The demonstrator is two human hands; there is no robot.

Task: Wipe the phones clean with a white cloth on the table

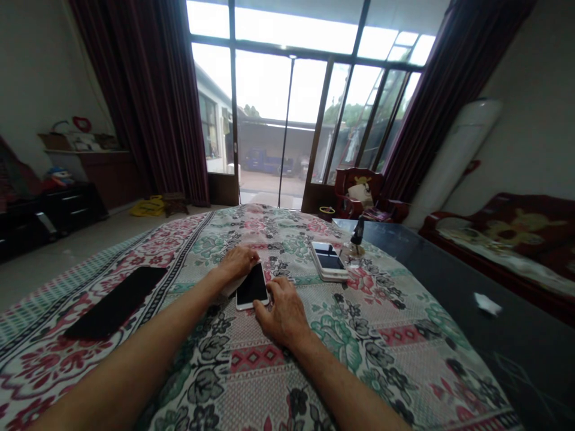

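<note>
A white-framed smartphone [252, 287] with a dark screen lies face up on the flowered cloth [269, 389]. My right hand [285, 311] grips its lower right corner, the thumb on the bottom edge and the fingers along the side. At the phone's upper left, my left hand [240, 263] is closed, its fingertips at the top edge. Something pale [231, 287] shows under the left palm; what it is I cannot make out. To the right lies a stack of white phones [330, 261]. A small dark upright object [357, 233] on a round base stands behind the stack.
A flat black rectangle [117, 302] lies at the left of the cloth. Along the right runs a dark tabletop [431, 281] with a crumpled white paper [487, 304] on it. Beyond the table are a wooden chair [359, 188], a wooden sofa [516, 209] and glass doors [265, 131].
</note>
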